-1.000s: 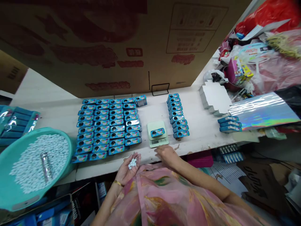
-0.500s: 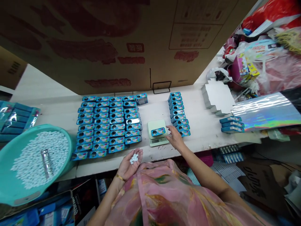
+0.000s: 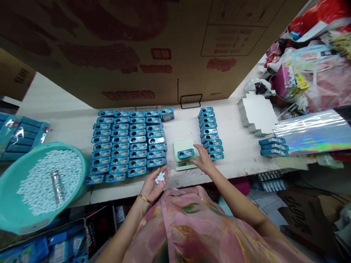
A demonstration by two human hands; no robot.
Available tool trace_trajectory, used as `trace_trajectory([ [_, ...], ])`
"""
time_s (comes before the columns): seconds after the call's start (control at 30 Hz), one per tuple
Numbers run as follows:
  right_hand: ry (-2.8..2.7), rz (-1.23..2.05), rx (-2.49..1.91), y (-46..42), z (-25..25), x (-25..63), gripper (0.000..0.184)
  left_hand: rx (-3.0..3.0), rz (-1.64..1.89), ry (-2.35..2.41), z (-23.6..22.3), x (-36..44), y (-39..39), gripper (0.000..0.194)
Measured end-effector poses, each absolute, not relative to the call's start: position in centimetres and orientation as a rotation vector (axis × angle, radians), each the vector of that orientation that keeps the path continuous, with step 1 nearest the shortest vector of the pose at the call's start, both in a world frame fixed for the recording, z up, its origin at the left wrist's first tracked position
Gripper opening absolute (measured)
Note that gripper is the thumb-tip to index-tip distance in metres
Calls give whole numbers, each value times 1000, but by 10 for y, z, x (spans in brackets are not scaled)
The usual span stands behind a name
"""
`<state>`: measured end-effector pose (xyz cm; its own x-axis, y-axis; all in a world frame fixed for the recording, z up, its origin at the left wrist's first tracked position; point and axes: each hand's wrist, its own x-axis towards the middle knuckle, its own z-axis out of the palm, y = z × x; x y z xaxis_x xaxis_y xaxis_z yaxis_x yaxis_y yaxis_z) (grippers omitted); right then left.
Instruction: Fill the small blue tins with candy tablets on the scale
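My left hand is palm up and cupped near the table's front edge, with several small pale tablets in its palm. My right hand is at the right side of a pale green digital scale, its thumb and fingers apart. On the scale's pan stands a small blue box with a dark round hole in its top. The fingers are close to that box; contact between them is not plain. Rows of similar blue boxes stand left of the scale, and a single column of them stands to its right.
At the left, a turquoise basin holds many pale tablets and a metal scoop. A large cardboard carton rises behind the boxes. To the right are a white card stack, stacked blue boxes and a shiny silver sheet.
My left hand has moved slightly up and right, toward the scale, carrying the tablets. My right hand stays beside the scale, its fingers slightly shifted. The whole view has shifted a little.
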<state>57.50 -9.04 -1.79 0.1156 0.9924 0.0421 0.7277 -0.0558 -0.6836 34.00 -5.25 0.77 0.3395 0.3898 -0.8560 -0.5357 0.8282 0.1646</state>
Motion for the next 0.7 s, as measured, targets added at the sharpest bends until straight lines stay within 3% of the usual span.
trace_trajectory([
  [0.23, -2087, 592, -1566, -104, 35, 503, 36, -145, 548, 917, 14, 364, -49, 23],
  [0.4, -1699, 418, -1763, -91, 8, 539, 40, -119, 641, 954, 15, 368, -40, 21],
  [0.47, -1632, 535, -1788, -85, -14, 564, 48, -134, 648, 964, 9, 364, -41, 20],
  [0.57, -1693, 799, -1773, -76, -37, 582, 46, -161, 651, 967, 0, 360, -44, 21],
  [0.7, -1960, 692, -1681, -70, -15, 564, 38, -175, 691, 956, -11, 362, -43, 21],
])
